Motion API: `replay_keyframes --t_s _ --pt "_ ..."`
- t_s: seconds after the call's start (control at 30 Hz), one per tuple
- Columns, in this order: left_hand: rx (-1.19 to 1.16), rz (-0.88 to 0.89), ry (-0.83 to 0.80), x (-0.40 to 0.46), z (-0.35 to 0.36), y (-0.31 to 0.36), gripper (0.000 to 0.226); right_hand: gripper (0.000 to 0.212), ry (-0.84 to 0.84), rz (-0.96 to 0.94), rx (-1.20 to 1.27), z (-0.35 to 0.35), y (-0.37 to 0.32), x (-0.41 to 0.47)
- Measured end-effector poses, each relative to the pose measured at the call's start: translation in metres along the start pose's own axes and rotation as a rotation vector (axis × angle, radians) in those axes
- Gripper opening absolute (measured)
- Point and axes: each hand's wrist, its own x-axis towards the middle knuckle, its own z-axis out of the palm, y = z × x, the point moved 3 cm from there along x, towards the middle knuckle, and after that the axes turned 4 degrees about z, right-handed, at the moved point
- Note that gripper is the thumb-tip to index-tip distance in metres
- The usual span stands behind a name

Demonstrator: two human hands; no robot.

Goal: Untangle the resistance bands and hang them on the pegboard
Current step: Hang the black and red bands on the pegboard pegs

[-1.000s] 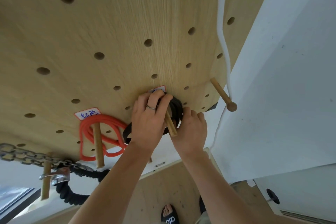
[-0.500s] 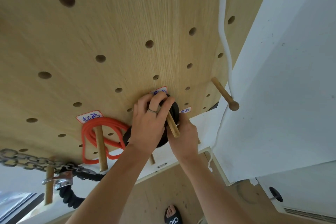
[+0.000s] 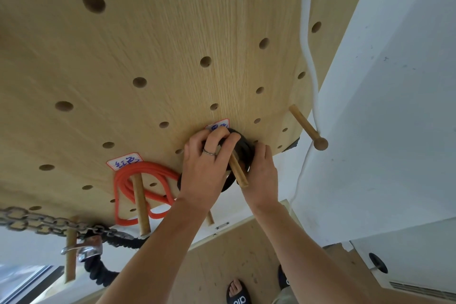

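Observation:
A wooden pegboard (image 3: pixel 153 39) with round holes fills the upper view. A black resistance band (image 3: pixel 243 153) is looped around a wooden peg (image 3: pixel 238 172) under a white label. My left hand (image 3: pixel 206 168), with a ring on one finger, grips the band's coils at the peg's left side. On the right of the peg my right hand (image 3: pixel 262 175) holds the same band, its fingers curled behind the coils. A red band (image 3: pixel 145 173) hangs coiled on another peg (image 3: pixel 140 205) to the left, below its own label (image 3: pixel 124 161).
A knobbed peg (image 3: pixel 308 128) sticks out at the board's right edge, beside a white cord (image 3: pixel 308 39) and a white wall. A metal chain (image 3: pixel 44 223) and a black sleeved band (image 3: pixel 96 271) hang at lower left. Sandalled feet (image 3: pixel 238 291) stand on the wooden floor below.
Both hands have stayed at the peg with the black band. My right hand has shifted slightly closer to the board, and the coils sit further back on the peg.

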Motion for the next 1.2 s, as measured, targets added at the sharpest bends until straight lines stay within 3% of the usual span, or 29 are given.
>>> replay_keyframes --t_s 0.13,0.27,0.37,0.6,0.73,1.2 --pt "0.025 0.006 0.003 -0.002 -0.001 0.000 0.069 0.044 -0.079 0.035 -0.028 0.010 0.004 -0.006" --pt "0.074 0.047 -0.023 -0.007 -0.003 -0.001 0.062 0.023 -0.050 0.039 -0.034 0.008 0.009 -0.005" --pt "0.107 0.078 -0.062 -0.009 -0.006 -0.004 0.061 0.020 -0.007 0.029 -0.038 0.004 0.011 0.003" --pt "0.055 -0.006 -0.008 -0.011 -0.003 0.003 0.061 0.030 -0.070 0.157 0.077 0.010 0.010 0.005" --pt "0.028 -0.074 0.027 -0.011 -0.001 0.007 0.075 0.036 -0.069 0.185 0.166 0.010 0.012 -0.001" --pt "0.062 -0.091 0.045 -0.014 -0.002 0.011 0.053 0.061 -0.030 0.080 0.173 0.007 0.001 -0.009"
